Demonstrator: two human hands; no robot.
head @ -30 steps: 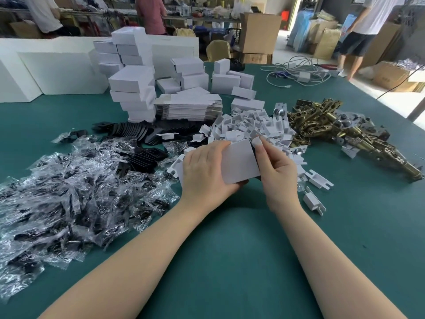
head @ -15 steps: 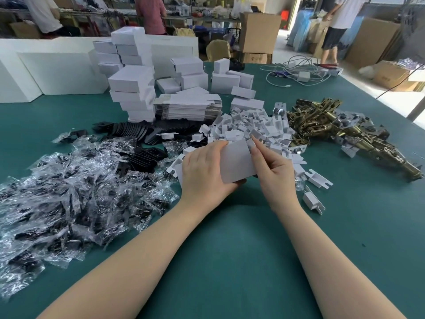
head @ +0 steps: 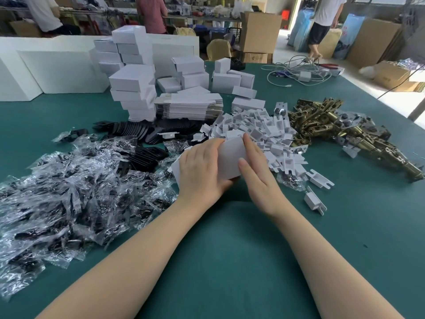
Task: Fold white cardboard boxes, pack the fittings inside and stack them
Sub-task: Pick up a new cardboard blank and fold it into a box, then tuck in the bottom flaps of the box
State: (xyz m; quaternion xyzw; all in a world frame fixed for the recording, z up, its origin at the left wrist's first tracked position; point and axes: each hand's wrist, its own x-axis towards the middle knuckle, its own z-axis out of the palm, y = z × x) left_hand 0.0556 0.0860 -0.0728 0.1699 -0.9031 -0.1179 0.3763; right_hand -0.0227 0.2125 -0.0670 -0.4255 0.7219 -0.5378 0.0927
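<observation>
Both hands work one white box (head: 231, 157), held just above the counter (head: 230, 261) in front of the heap of white fittings (head: 264, 132). My left hand (head: 201, 171) wraps the box's left side, fingers curled over the top and thumb under the near edge. My right hand (head: 257, 166) lies against the right end, fingers fairly straight along the panel, thumb pressing its face; I read that as pushing a flap in, not gripping.

I judge this the folding step: the box looks formed but its right end is not yet closed. Next I would need that end tucked square, then a fitting picked from the heap or from the brass hardware (head: 340, 130) further right.

My right fingers hide the flap, so I cannot tell how far it is seated, nor whether anything is already inside. The bagged parts (head: 69, 187) on the left are too glossy to identify. Finished stacks (head: 133, 88) stand behind.
</observation>
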